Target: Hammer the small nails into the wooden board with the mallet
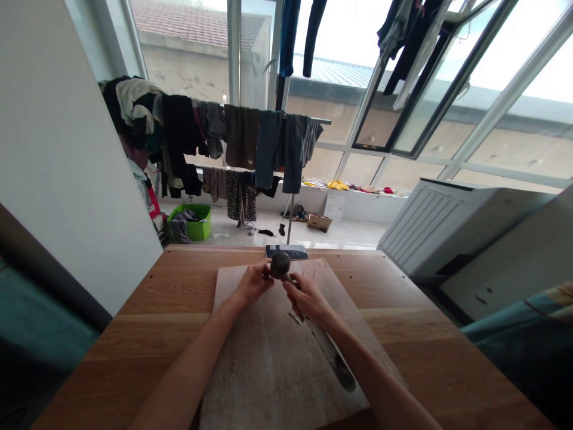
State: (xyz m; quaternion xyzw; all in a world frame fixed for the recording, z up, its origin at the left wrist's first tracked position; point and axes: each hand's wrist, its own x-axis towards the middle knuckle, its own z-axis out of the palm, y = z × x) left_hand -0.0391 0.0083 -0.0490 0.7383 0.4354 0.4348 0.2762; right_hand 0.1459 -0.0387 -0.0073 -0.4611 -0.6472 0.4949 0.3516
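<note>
My right hand (pixel 308 295) is wrapped around the handle of a hammer (pixel 280 266), whose round dark head points away from me. Its long handle (pixel 329 352) slants back under my right forearm to a dark end. Just left of the hammer head, my left hand (pixel 255 283) is closed with fingers pinched together. The hammer head partly hides those fingertips, so what they hold cannot be made out. Both hands are over a worn wooden board (pixel 255 370). Small loose nails (pixel 294 318) lie on it beside my right hand, and a few thin nails (pixel 314 273) show near its far edge.
A phone (pixel 286 251) lies at the far edge of the wooden table (pixel 174 298), behind the board. Beyond stand a drying rack with clothes (pixel 242 137) and a green basket (pixel 199 224). A white ribbed panel (pixel 425 221) is at the right, a white wall (pixel 76 155) at the left.
</note>
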